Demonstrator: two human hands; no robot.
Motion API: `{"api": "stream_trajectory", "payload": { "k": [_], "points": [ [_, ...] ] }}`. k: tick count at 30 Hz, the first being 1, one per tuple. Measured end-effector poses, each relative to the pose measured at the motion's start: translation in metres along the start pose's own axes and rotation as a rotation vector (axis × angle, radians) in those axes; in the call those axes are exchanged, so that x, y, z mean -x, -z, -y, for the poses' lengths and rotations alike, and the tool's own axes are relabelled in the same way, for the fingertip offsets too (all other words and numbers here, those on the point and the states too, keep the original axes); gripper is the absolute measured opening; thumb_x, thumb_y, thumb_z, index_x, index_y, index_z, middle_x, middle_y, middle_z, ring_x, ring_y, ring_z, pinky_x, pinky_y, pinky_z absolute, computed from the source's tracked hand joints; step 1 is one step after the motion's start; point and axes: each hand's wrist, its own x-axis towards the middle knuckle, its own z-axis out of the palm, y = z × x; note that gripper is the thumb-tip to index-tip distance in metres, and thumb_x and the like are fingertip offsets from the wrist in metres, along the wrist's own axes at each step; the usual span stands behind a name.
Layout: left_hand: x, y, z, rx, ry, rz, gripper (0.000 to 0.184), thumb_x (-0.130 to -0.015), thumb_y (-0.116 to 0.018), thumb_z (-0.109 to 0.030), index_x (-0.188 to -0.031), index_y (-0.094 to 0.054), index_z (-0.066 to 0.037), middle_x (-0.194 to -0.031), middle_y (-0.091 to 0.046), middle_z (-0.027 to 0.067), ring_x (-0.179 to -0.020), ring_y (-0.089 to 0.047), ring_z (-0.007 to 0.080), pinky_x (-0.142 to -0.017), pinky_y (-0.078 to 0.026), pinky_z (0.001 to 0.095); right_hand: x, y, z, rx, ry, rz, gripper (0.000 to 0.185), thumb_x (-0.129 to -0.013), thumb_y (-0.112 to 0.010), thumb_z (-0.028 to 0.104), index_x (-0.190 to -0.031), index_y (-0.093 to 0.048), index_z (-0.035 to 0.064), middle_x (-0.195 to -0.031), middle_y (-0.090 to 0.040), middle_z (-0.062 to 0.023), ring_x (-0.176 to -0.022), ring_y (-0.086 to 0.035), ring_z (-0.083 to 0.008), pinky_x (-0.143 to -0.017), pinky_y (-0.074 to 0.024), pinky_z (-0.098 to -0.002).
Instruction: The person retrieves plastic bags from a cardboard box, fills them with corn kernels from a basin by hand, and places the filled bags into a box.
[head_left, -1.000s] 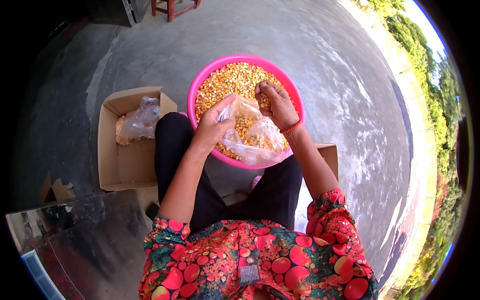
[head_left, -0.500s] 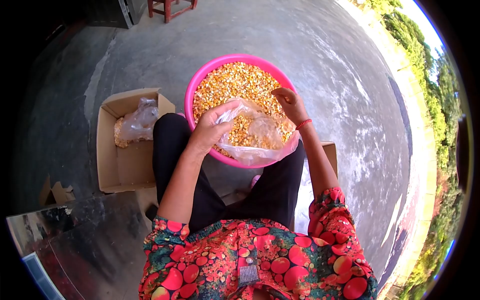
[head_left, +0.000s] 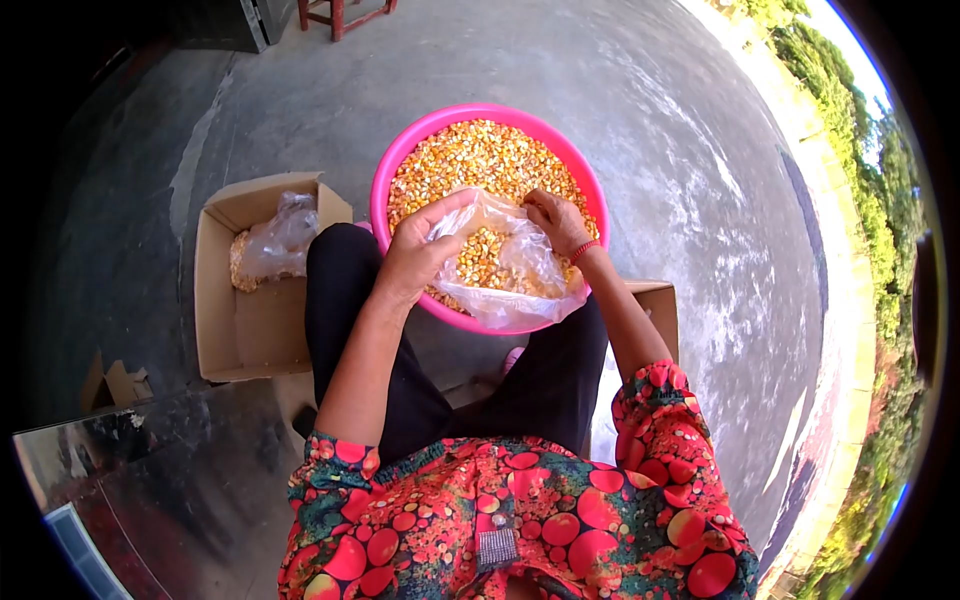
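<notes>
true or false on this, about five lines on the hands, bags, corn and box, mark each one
1. The left hand holds the edge of a clear plastic bag. True.
2. That bag is empty. False: corn kernels are in it.
3. The tub is blue. False: the tub is pink.
4. An open cardboard box holds another plastic bag. True.
5. The red band is on the left wrist. False: the red band is at the wrist of the right hand.

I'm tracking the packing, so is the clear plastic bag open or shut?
Open: the left hand holds the bag's rim, and corn kernels show inside.
</notes>
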Motion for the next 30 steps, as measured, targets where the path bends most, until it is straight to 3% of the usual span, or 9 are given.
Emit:
{"api": "stream_trajectory", "payload": {
  "k": [3,6,7,13,17,19,21,24,30],
  "points": [
    [-0.001,-0.001,-0.001,-0.002,-0.023,-0.015,0.057,-0.07,-0.044,0.008,-0.126,-0.051,0.001,-0.128,-0.052,0.0087,-0.111,-0.051,0.0116,-0.086,-0.043,0.0198,-0.006,-0.004,-0.004,-0.141,-0.105,-0.057,0.016,-0.087,-0.054,0.019,-0.094,-0.062,0.0056,-0.07,-0.058,-0.0074,-0.064,-0.057,-0.0219,-0.062,-0.0461,-0.0322],
    [-0.001,0.0,0.0,-0.018,-0.047,-0.013,0.056,-0.07,-0.044,0.008,-0.126,-0.05,0.002,-0.129,-0.051,0.0097,-0.115,-0.049,0.0136,-0.093,-0.04,0.0225,-0.017,0.005,0.005,-0.709,-0.396,-0.249,0.022,-0.091,-0.052,0.024,-0.087,-0.062,0.0047,-0.064,-0.048,0.0036,-0.051,-0.041,-0.0055,-0.046,-0.034,-0.022],
    [-0.001,0.0,0.0,-0.028,-0.053,-0.014,0.057,-0.07,-0.043,0.008,-0.126,-0.05,0.002,-0.129,-0.051,0.0101,-0.117,-0.048,0.0145,-0.095,-0.039,0.0237,-0.019,0.018,0.013,-1.036,-0.547,-0.158,0.02,-0.093,-0.05,0.025,-0.088,-0.06,0.0078,-0.062,-0.044,0.0041,-0.047,-0.036,-0.0043,-0.042,-0.0287,-0.0206],
    [-0.002,0.0,0.0,-0.021,-0.068,-0.028,0.058,-0.069,-0.043,0.008,-0.126,-0.05,0.002,-0.13,-0.05,0.0108,-0.119,-0.047,0.0159,-0.099,-0.036,0.0258,-0.014,0.049,0.093,-1.275,-0.318,-0.018,0.02,-0.095,-0.047,0.024,-0.088,-0.056,0.0084,-0.065,-0.043,0.0047,-0.047,-0.03,-0.0016,-0.041,-0.024,-0.0178],
    [-0.001,-0.001,-0.003,0.009,-0.044,-0.019,0.059,-0.069,-0.043,0.008,-0.126,-0.05,0.002,-0.13,-0.05,0.0108,-0.12,-0.047,0.0156,-0.099,-0.037,0.0259,-0.001,0.024,0.119,-0.776,-0.143,0.081,0.019,-0.094,-0.05,0.019,-0.095,-0.06,0.0027,-0.073,-0.054,0.0017,-0.062,-0.049,-0.0054,-0.055,-0.041,-0.0204],
    [-0.001,0.002,0.0,0.015,-0.058,-0.013,0.059,-0.069,-0.043,0.008,-0.127,-0.05,0.002,-0.13,-0.05,0.0107,-0.119,-0.047,0.0154,-0.098,-0.037,0.0255,0.005,0.014,0.115,-0.402,0.12,0.121,0.013,-0.086,-0.058,0.011,-0.095,-0.064,0.0039,-0.083,-0.063,-0.0082,-0.078,-0.061,-0.0169,-0.071,-0.0484,-0.0281],
    [0.0,0.003,0.0,0.023,-0.071,-0.01,0.059,-0.069,-0.043,0.008,-0.127,-0.05,0.002,-0.13,-0.05,0.0105,-0.119,-0.047,0.0152,-0.098,-0.037,0.0251,0.007,0.015,0.113,-0.117,0.37,-0.082,0.011,-0.08,-0.061,0.007,-0.09,-0.066,0.0066,-0.085,-0.063,-0.0116,-0.079,-0.062,-0.0237,-0.069,-0.0495,-0.0325],
    [0.002,0.004,-0.002,0.002,-0.081,-0.032,0.06,-0.068,-0.044,0.009,-0.127,-0.05,0.001,-0.131,-0.049,0.0101,-0.118,-0.048,0.0146,-0.096,-0.038,0.0241,0.008,0.04,0.112,-0.107,0.074,-0.095,0.009,-0.078,-0.062,0.008,-0.087,-0.065,0.0065,-0.082,-0.061,-0.0106,-0.079,-0.06,-0.0272,-0.071,-0.0486,-0.0363],
    [0.0,0.004,-0.001,0.015,-0.116,-0.025,0.06,-0.068,-0.043,0.01,-0.126,-0.051,0.0,-0.13,-0.05,0.0089,-0.117,-0.048,0.0134,-0.093,-0.041,0.0221,0.014,0.029,0.046,0.427,0.406,-0.25,0.012,-0.079,-0.064,0.017,-0.085,-0.062,0.0067,-0.08,-0.061,-0.0124,-0.08,-0.059,-0.0286,-0.071,-0.0469,-0.0383]
  ]
}}
